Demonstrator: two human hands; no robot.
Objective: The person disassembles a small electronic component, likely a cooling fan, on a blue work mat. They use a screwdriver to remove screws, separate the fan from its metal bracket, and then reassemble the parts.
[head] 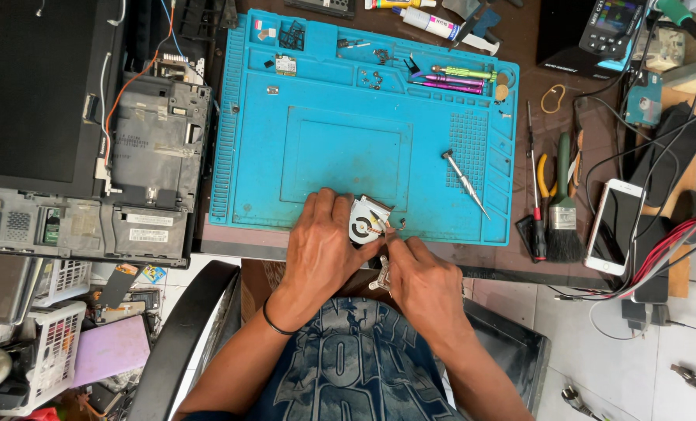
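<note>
My left hand (325, 242) rests on a small laptop cooling fan (367, 221) at the near edge of the blue work mat (348, 132) and holds it down. My right hand (420, 277) grips a thin tool whose tip touches the fan's hub. A small metal bracket (381, 278) sits just below the fan, beside my right hand's fingers.
A silver screwdriver (463, 181) lies on the mat's right side; coloured drivers (457, 76) and loose screws sit in its top trays. An opened laptop chassis (141, 168) lies left. A brush (564, 206), pliers and a phone (611, 226) lie right, among cables.
</note>
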